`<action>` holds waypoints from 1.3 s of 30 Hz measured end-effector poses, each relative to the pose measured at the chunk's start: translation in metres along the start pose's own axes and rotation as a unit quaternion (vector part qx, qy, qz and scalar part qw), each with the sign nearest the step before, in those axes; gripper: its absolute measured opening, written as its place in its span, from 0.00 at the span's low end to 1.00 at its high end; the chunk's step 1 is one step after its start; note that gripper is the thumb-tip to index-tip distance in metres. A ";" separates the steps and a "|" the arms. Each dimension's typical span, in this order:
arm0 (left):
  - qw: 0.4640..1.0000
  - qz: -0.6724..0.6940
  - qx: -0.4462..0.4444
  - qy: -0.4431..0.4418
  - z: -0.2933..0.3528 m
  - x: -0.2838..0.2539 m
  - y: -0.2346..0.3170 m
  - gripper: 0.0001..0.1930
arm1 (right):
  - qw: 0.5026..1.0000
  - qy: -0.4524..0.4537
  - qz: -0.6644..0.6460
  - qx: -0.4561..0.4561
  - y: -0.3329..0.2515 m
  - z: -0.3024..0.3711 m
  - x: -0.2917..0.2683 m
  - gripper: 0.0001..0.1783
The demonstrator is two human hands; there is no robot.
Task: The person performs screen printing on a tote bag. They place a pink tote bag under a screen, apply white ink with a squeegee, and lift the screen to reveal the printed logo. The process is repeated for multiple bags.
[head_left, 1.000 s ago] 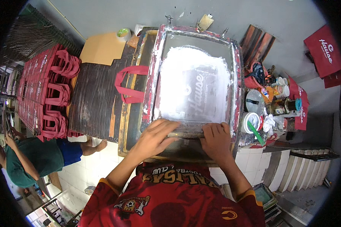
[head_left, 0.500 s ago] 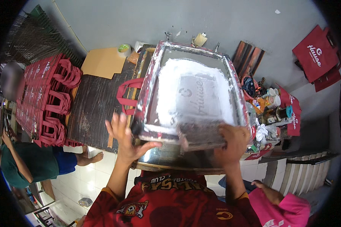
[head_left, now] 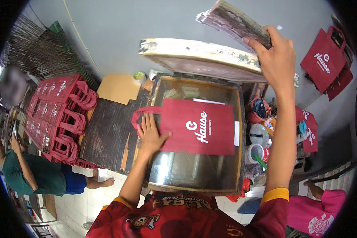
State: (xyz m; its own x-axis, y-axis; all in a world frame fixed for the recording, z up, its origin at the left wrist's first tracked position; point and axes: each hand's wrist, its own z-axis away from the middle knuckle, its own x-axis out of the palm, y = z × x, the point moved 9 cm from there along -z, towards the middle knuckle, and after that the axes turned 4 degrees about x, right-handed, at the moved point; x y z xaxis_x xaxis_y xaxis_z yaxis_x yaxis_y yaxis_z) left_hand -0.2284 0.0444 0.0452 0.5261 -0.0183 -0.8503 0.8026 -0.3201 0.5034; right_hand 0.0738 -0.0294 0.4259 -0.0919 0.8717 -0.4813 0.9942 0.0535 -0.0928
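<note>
A dark red bag [head_left: 218, 139] with a white print lies flat on the glass-topped printing board [head_left: 194, 172], its handle toward the left. My left hand [head_left: 148, 137] rests on the handle and the bag's left edge, fingers stretched out and spread. High at the right, my right hand [head_left: 277, 59] grips a squeegee [head_left: 236, 23] with a worn, whitish left end. The screen-printing frame [head_left: 198, 51] stands tilted up at the board's far side, and my right hand is against its right part; whether it also bears the frame I cannot tell.
Printed red bags [head_left: 47, 113] fill a rack on the left. Cardboard [head_left: 117, 87] and a tape roll [head_left: 139, 77] lie on the dark table [head_left: 103, 131]. Tubs [head_left: 255, 152] crowd the right side. Two other people are nearby, in a green shirt [head_left: 31, 174] and a pink shirt [head_left: 313, 210].
The screen frame has swung up off the board, uncovering the printed bag. My right hand rose with the squeegee, and my left hand came down onto the bag's handle side.
</note>
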 end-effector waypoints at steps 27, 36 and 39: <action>0.915 0.257 -0.197 0.241 0.080 -0.073 -0.127 0.43 | 0.992 -0.061 -0.061 0.092 0.049 -0.025 0.018 0.24; 0.764 0.634 0.065 -0.097 0.049 -0.057 0.117 0.20 | 0.999 -0.030 0.005 0.041 -0.020 0.128 -0.022 0.20; 0.782 0.585 -0.032 -0.211 0.081 -0.030 0.112 0.17 | 0.996 -0.064 -0.004 0.063 -0.035 0.209 -0.025 0.17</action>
State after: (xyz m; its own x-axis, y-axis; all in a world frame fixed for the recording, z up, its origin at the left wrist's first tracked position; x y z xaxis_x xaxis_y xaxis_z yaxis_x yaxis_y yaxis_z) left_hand -0.1766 -0.0678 0.1146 0.7822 -0.5789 0.2304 -0.1399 0.1972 0.9703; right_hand 0.0303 -0.1548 0.2594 -0.1137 0.8023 -0.5860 0.9793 -0.0090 -0.2023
